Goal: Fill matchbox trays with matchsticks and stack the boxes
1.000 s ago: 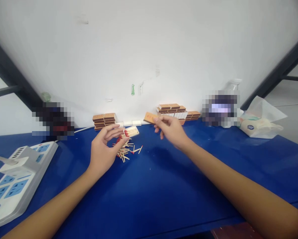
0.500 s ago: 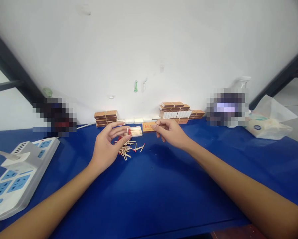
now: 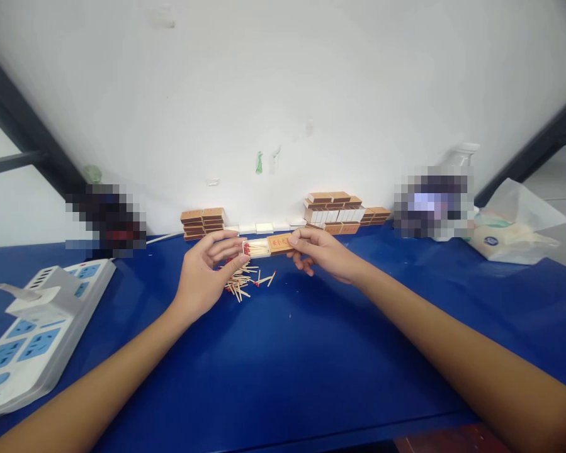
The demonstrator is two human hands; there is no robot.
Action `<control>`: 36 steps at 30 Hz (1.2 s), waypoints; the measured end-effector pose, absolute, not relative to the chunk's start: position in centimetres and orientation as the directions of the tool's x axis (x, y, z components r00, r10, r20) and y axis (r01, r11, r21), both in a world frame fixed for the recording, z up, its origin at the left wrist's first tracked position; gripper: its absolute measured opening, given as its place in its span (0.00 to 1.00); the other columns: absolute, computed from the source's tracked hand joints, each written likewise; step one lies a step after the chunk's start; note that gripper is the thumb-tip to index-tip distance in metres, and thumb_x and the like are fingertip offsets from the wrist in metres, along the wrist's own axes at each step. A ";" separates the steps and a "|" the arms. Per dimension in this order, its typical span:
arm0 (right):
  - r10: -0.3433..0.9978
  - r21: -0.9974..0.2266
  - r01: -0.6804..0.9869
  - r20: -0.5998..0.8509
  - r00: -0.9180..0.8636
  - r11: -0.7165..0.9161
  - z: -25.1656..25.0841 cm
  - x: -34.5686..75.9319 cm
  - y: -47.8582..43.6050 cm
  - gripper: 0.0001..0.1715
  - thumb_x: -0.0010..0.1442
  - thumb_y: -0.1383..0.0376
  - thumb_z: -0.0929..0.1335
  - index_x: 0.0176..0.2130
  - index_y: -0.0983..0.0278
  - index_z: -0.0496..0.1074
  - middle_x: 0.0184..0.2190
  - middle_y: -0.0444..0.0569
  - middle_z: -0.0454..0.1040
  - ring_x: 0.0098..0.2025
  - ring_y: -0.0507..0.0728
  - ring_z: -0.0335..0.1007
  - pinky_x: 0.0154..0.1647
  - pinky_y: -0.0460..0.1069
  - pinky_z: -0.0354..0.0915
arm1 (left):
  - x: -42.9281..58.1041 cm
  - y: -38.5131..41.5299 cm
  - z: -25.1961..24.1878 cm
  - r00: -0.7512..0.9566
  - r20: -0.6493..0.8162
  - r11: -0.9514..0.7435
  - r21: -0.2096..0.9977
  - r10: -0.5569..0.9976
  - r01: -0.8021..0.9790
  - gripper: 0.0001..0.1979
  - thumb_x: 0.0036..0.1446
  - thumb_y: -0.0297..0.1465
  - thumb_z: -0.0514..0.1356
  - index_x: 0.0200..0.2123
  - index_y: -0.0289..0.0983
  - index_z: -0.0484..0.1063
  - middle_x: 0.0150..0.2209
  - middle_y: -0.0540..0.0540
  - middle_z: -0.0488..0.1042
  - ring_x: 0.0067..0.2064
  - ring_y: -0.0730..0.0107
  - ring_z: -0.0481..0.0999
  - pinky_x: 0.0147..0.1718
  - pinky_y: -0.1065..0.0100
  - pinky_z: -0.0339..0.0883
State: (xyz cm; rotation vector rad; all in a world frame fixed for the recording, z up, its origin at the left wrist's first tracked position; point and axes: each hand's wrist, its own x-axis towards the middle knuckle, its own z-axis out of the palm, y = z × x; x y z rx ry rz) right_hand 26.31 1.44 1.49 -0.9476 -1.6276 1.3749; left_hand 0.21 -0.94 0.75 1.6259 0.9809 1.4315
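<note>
My left hand (image 3: 207,267) pinches a white matchbox tray (image 3: 262,254) by its left end, between thumb and fingers. Red-headed matches lie lengthwise in this tray. My right hand (image 3: 323,251) grips an orange matchbox sleeve (image 3: 279,243) with printed characters. The sleeve's left end meets the right end of the tray, the two in line; whether the tray has entered it I cannot tell. Beneath my left hand is a pile of loose matches (image 3: 238,284) on the blue table, with a few stray ones to its right.
Along the wall stand a left stack of matchboxes (image 3: 202,224), a larger right stack (image 3: 333,215) and several white trays (image 3: 264,228) between them. A power strip (image 3: 41,340) lies at the left. A tissue pack (image 3: 512,242) sits at the right, near blurred objects.
My right hand has brought the orange sleeve left and up against the tray's right end, closing the small gap. The sleeve is now tilted, showing its brown side. My left hand stays nearly still.
</note>
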 end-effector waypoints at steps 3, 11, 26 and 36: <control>0.902 -0.979 0.090 0.128 -0.413 0.180 1.7 26.4 1.3 0.22 0.64 0.46 0.71 0.34 0.61 0.70 0.26 0.43 0.74 0.23 0.49 0.66 0.18 0.45 0.62 | 0.2 -0.8 0.7 0.086 0.409 -0.415 0.908 0.908 0.060 0.27 0.50 0.35 0.75 0.51 0.36 0.73 0.49 0.38 0.82 0.50 0.55 0.84 0.58 0.51 0.77; 0.916 -0.985 0.059 0.131 -0.379 0.165 1.2 25.6 1.3 0.19 0.64 0.48 0.72 0.39 0.59 0.65 0.31 0.45 0.77 0.22 0.50 0.69 0.16 0.46 0.61 | 0.0 -0.7 0.7 0.108 0.365 -0.372 0.927 0.925 0.053 0.25 0.49 0.34 0.76 0.48 0.36 0.75 0.49 0.39 0.82 0.49 0.57 0.84 0.56 0.53 0.78; 0.767 -0.977 0.155 0.013 -0.641 0.146 0.8 22.2 -2.8 0.26 0.74 0.43 0.58 0.47 0.61 0.67 0.35 0.45 0.72 0.24 0.48 0.69 0.17 0.42 0.62 | 0.8 -2.4 0.9 0.221 0.400 -0.448 0.859 0.890 0.250 0.33 0.39 0.33 0.80 0.51 0.39 0.77 0.44 0.44 0.83 0.43 0.59 0.84 0.46 0.58 0.80; 0.744 -0.935 0.177 0.120 -0.658 0.307 1.8 22.7 -3.6 0.23 0.70 0.46 0.66 0.51 0.61 0.66 0.37 0.43 0.70 0.31 0.50 0.68 0.32 0.47 0.67 | 0.6 -2.5 0.5 0.290 0.442 -0.519 0.802 0.849 0.297 0.33 0.44 0.35 0.78 0.54 0.41 0.76 0.44 0.47 0.82 0.45 0.61 0.82 0.50 0.60 0.77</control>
